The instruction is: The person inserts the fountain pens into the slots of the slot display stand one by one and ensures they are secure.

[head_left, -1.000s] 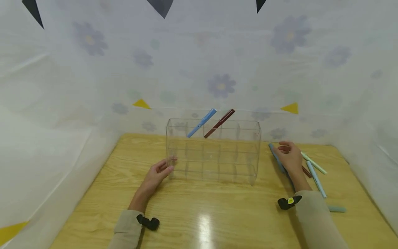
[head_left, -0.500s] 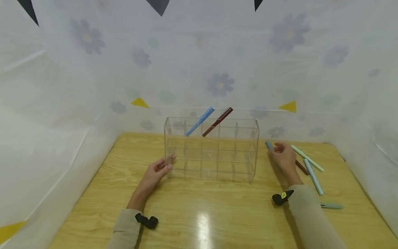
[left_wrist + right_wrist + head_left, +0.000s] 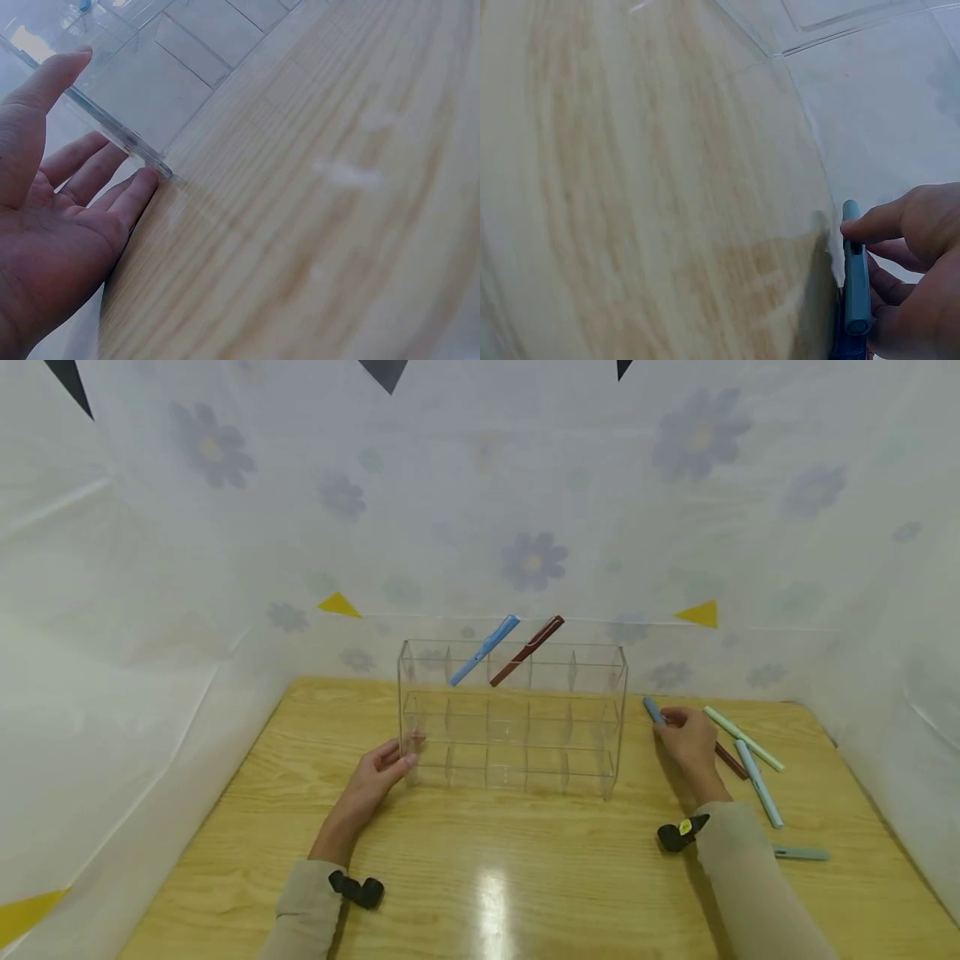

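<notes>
A clear divided organizer stands on the table. At its lower left side is my left hand, thumb over the front and fingers at the side edge. In the left wrist view this hand has its fingers loosely extended, fingertips right at the organizer's bottom corner. My right hand is to the right of the organizer and pinches a blue pen low over the table. In the right wrist view, thumb and fingers are on either side of this pen; a darker blue piece shows under it.
A light blue pen and a dark red pen lean in the organizer's top row. Right of my right hand lie a pale green pen, another dark red pen, a pale blue pen and a grey-green pen.
My right hand has closed in on the blue pen, its fingers now together around it, and the wrist has shifted slightly left. My left hand stays at the organizer's side.
</notes>
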### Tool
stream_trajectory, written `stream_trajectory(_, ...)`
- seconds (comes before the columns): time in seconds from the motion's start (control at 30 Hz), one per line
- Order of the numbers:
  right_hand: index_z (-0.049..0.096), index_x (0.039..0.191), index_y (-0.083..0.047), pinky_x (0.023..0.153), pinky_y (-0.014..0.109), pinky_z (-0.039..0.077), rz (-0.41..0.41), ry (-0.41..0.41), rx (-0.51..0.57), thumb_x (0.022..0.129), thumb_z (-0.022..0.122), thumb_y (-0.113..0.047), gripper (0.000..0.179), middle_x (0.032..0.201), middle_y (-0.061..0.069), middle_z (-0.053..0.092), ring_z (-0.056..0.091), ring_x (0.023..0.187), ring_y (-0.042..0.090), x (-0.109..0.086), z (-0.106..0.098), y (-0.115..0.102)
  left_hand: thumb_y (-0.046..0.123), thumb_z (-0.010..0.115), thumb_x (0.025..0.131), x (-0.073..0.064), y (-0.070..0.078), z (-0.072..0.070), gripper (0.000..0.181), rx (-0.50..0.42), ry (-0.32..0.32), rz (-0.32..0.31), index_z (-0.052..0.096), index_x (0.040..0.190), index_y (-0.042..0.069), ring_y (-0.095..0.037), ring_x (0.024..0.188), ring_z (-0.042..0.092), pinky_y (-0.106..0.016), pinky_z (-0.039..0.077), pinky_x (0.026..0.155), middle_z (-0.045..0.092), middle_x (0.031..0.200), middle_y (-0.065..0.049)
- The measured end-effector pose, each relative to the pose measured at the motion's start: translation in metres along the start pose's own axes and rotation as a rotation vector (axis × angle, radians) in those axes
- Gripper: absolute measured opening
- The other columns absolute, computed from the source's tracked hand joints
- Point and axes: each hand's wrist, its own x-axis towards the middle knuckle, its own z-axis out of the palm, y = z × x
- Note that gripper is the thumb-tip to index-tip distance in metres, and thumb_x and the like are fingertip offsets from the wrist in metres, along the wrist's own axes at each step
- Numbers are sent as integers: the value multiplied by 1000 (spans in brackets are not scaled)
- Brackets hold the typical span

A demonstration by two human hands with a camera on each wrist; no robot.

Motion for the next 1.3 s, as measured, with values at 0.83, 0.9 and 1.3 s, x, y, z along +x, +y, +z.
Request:
stream_trajectory(0.83, 56, 146, -3, 67, 17, 55, 6, 83, 335, 105, 56, -20, 44, 120, 12, 65, 61, 80, -6, -18, -34, -27, 28, 62, 106, -2, -1, -1, 56, 13, -7, 14, 45, 156, 10, -29, 142, 46, -30, 46, 105, 50, 154, -10)
stream_trajectory(0.9, 58, 144, -4, 66, 16, 53, -12, 114, 340, 104, 60, -21, 44, 110, 1, 66, 63, 80, -5, -19, -36, -30, 27, 61, 106, -2, -1, -1, 56, 3, -9, 15, 45, 156, 9, -29, 142, 46, -31, 47, 105, 50, 154, -11)
stream_trajectory(1.3, 53, 151, -16, 65, 10, 49, -156, 188, 287, 102, 63, -18, 50, 101, -2, 71, 65, 77, -6, -23, -48, -47, 25, 60, 106, -1, -1, 1, 53, 4, -11, 38, 46, 155, 9, -27, 142, 45, -23, 47, 101, 50, 154, -10)
